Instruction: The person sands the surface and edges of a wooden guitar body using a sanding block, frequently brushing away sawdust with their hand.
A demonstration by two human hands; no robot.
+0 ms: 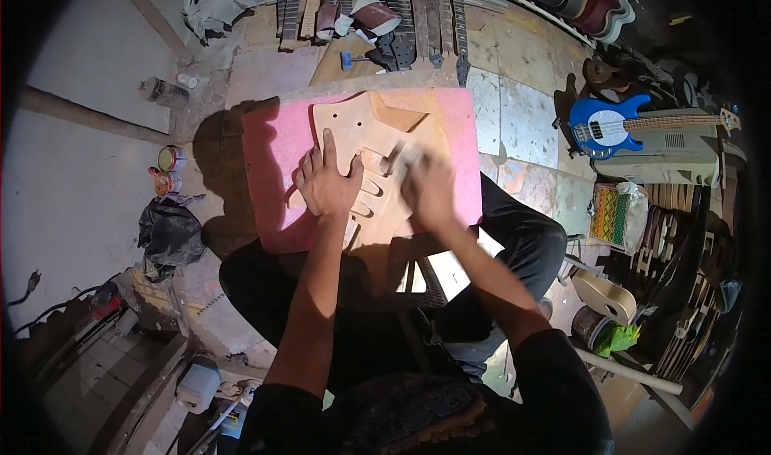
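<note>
the left hand [328, 186] is open, palm down, with the index finger extended and the remaining fingers spread; it bears on the face of the unfinished wooden guitar body [341, 140] and grips nothing that shows. the right hand [430, 190] is positioned over the right-hand portion of the same guitar body, fingers directed toward its middle. motion blur covers its fingers; whether it has hold of an object, and how far it is open, cannot be told. the guitar body lies flat on a pink board [464, 134], between the forearms. two small round holes are located near its upper left edge; a rectangular recess and several rounded slots are cut between the two hands. the lower end of the guitar body extends past the near edge of the pink board. dark-trousered legs [526, 238] are situated on either side of the board. beyond its far edge, guitar necks [309, 9] lie side by side, with a curled reddish-brown sheet [377, 19] on top of them. to the right, a blue bass guitar [606, 126] lies with its neck directed outward; nearer is a pale guitar body [604, 296]. to the left, a black plastic bag [171, 234] rests near an open can [171, 159].
</note>
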